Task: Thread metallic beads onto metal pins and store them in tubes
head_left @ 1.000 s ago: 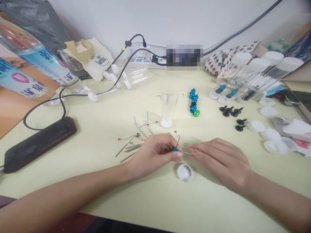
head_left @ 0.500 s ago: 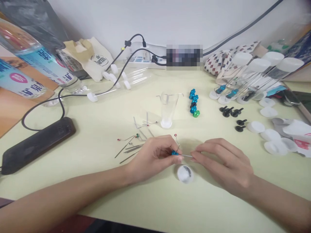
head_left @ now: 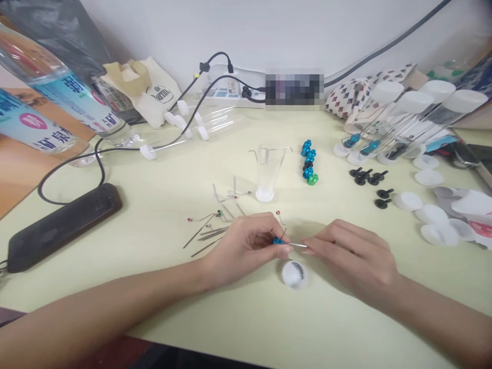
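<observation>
I list the following. Left hand: thumb and finger pinched on a small blue part, above the table; a red-ended bent rod rises beside it. Right hand: fingertips gripping a slim metal rod that reaches the left fingertips. White cap, just below: small metal pieces inside. Clear tube, standing: bent rods at its mouth. Four capped tubes, right: rods within, blue pieces low in two. Lying tubes: contents I cannot tell.
</observation>
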`<act>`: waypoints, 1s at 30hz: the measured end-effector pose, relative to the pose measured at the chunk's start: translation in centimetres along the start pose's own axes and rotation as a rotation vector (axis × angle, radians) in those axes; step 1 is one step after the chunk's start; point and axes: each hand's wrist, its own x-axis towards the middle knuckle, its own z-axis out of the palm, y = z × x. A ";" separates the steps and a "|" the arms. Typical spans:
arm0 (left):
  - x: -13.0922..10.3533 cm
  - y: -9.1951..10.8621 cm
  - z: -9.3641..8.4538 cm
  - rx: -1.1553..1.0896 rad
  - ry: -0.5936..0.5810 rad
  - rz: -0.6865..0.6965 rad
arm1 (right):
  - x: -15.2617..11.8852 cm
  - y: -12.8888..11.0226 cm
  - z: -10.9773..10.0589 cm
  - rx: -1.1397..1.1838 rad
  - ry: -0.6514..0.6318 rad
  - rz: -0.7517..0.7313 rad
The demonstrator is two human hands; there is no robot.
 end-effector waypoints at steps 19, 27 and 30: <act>0.0 0.2 -0.1 -0.019 0.006 -0.034 | -0.1 0.1 0.6 0.078 -0.005 0.008; 0.1 0.2 -0.3 -0.121 0.054 -0.097 | 0.1 0.0 0.5 0.019 0.036 0.000; 0.2 0.1 -0.2 -0.128 0.052 -0.090 | -0.2 0.1 0.4 0.055 0.035 -0.001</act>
